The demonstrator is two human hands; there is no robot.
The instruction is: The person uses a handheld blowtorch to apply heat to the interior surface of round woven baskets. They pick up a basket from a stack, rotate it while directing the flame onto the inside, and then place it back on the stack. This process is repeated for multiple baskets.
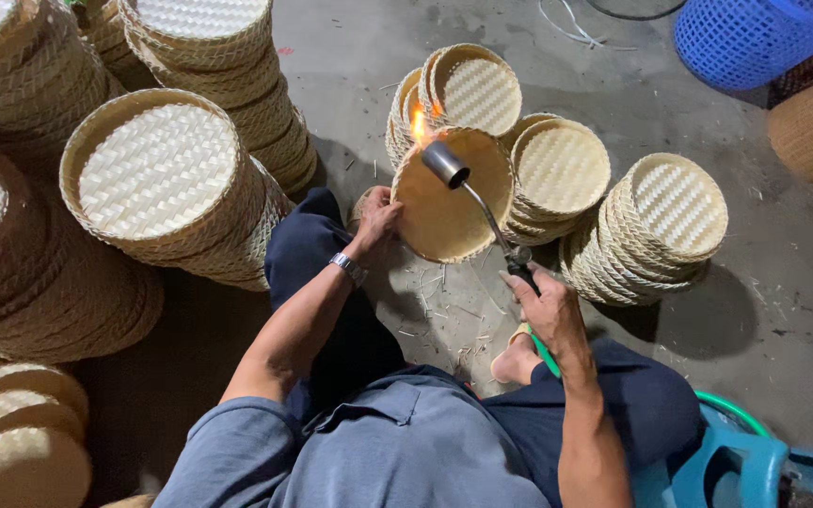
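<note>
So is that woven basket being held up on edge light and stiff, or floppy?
The basket is probably light: the left hand alone props it. It likely stays stiff, since its round rim keeps shape. Released, it might roll or tip.

A grey concrete floor (783, 273) carries everything. On the left stand tall stacks of woven bamboo trays (157, 179), leaning against one another. Far centre and right, smaller woven baskets (651, 230) lie in tilted rows, overlapping like fallen coins. Thin bamboo shavings (439, 315) are scattered near the middle. A blue plastic basket (755, 38) sits at the far right, and a blue plastic stool (736, 466) at the near right.
</note>
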